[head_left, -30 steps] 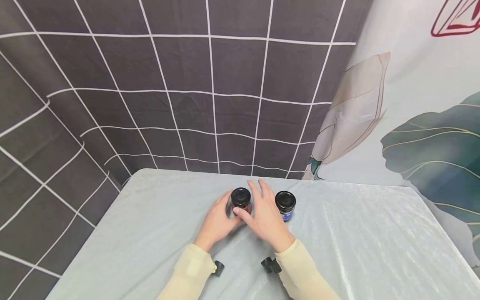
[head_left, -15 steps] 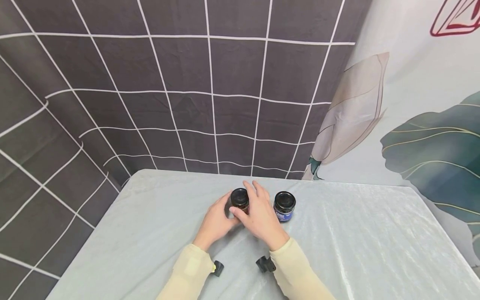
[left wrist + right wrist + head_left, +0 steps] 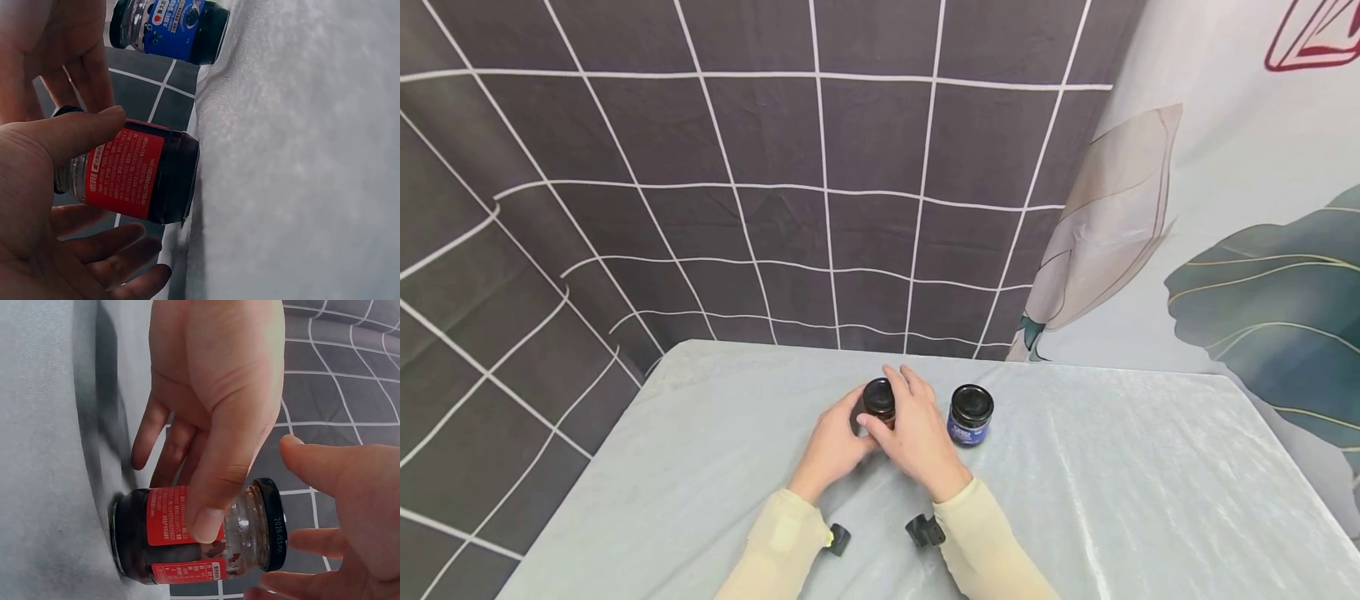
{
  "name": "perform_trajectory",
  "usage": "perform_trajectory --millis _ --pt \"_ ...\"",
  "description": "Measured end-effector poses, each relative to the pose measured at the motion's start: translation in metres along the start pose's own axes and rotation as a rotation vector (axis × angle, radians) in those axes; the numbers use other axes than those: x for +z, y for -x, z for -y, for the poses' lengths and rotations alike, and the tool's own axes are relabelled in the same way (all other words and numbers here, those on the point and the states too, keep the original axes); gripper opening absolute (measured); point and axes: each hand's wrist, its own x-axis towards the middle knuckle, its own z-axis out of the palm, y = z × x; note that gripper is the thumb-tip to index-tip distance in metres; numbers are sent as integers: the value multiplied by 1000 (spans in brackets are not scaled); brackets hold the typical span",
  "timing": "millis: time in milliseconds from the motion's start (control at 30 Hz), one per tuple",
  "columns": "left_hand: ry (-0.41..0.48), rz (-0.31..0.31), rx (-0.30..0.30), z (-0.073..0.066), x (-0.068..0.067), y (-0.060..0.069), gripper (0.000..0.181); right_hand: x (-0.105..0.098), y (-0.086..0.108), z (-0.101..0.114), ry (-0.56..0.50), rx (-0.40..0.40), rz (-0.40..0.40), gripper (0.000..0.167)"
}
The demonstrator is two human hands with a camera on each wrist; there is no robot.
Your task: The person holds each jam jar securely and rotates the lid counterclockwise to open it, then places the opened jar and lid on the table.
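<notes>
A glass jar with a red label [image 3: 172,515] and a black lid [image 3: 272,524] is between the two hands near the table's middle. My left hand [image 3: 833,442] holds it: the thumb lies across the label in the right wrist view, the other fingers on the far side. Around its right side and lid curves my right hand [image 3: 921,437], fingers loosely bent, thumb apart from the lid in the right wrist view. Whether those fingers touch the lid is unclear. The jar's base is at or close to the tabletop. To the right stands a blue-labelled jar [image 3: 970,415], untouched.
A pale grey cloth covers the table [image 3: 1142,467]. Behind it hangs a dark curtain with a white grid [image 3: 775,142], and to the right a white curtain with leaf prints [image 3: 1232,208]. Small black wrist cameras [image 3: 925,531] sit inside both sleeves.
My right hand has moved left, away from the blue-labelled jar and closer around the red-labelled one. My left hand has stayed nearly in place.
</notes>
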Motion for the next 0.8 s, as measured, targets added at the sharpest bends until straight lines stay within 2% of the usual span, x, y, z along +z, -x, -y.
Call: perform_trajectory --millis 267,800 --pt "-1 -15 18 1 3 0 68 2 0 -2 -20 -1 -13 70" --pt "-4 -12 13 -3 5 0 68 8 -2 -7 -4 -33 -52 64"
